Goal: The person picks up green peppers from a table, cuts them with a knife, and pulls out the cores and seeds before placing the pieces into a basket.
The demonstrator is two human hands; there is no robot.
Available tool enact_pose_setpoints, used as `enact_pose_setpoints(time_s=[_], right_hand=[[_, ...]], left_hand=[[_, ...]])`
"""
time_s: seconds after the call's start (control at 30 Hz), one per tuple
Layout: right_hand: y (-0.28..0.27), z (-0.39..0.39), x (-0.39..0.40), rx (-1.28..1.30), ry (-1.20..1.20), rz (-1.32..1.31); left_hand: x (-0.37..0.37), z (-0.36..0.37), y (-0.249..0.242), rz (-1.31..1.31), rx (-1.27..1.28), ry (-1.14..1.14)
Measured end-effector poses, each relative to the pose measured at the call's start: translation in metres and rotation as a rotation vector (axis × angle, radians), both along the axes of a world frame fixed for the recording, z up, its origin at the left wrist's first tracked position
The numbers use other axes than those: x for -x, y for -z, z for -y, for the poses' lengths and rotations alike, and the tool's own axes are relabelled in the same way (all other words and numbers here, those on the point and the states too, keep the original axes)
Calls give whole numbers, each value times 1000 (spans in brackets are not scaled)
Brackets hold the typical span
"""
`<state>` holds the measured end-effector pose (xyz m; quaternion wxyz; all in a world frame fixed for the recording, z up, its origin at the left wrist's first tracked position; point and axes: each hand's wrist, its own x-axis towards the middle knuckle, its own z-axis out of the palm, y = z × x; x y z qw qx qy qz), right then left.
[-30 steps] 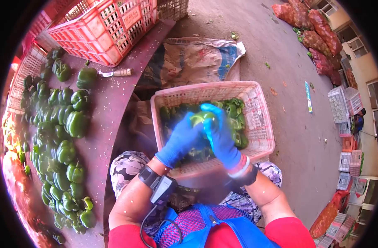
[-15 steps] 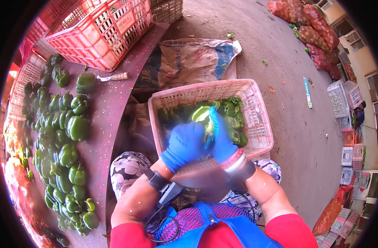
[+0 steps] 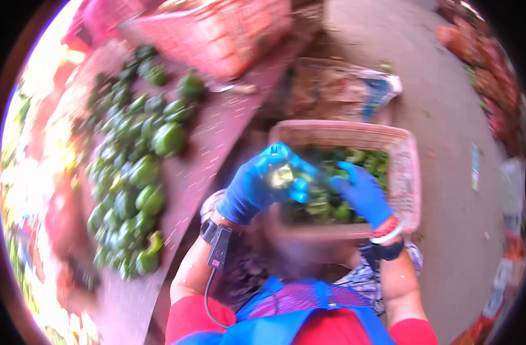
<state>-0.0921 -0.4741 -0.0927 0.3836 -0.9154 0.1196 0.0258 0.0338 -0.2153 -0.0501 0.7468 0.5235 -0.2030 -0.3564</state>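
My left hand point(image 3: 254, 187), in a blue glove, is at the left side of a pink plastic crate. Its fingers are curled round a pale yellow-green piece that looks like a bell pepper core point(image 3: 282, 176), blurred by motion. Over the crate's right half is my right hand point(image 3: 365, 195), also gloved, its thumb and fingers apart and nothing seen in them. The crate point(image 3: 409, 184) sits in front of my knees, with cut green pepper pieces point(image 3: 343, 214) inside. Part of its left side is hidden behind my left hand.
Whole green bell peppers point(image 3: 148, 198) are heaped on the purplish table point(image 3: 225, 146) to my left. At its far end lie a knife point(image 3: 240, 89) and a large pink crate point(image 3: 217, 43). A crumpled sack point(image 3: 332, 89) lies beyond my crate; filled red sacks point(image 3: 487, 69) stand far right.
My hands have come apart: the left moved left with the pale pepper piece, while the right let go and spread over the crate. My view has swung left.
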Motion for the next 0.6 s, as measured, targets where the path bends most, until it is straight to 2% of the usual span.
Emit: enact_pose_setpoints(time_s=[0.03, 0.1, 0.13, 0.2, 0.27, 0.37, 0.47, 0.53, 0.6], right_hand=[[-6, -6, -2, -29, -39, -27], [-4, -11, -2, 144, -157, -39], [-3, -12, -2, 222, -219, -10], [1, -14, 0, 257, -268, 3], [-6, -18, -2, 224, -312, -55], [4, -23, -2, 261, -380, -74], [4, -31, 2, 276, -438, -71], [1, -35, 3, 260, -445, -68], [-1, -36, 3, 241, -440, -57]], left_hand=[[6, -33, -31, -158, 81, 2], [30, -114, -69, -8, -337, -169], [47, -158, -76, -25, -439, -218], [98, -248, -74, 22, -1045, -106], [150, -305, -73, 202, -1580, 254], [190, -333, -67, 280, -1957, -297], [175, -359, -12, 775, -1754, -874], [159, -377, 26, 744, -1757, -807], [149, -381, 33, 706, -1752, -789]])
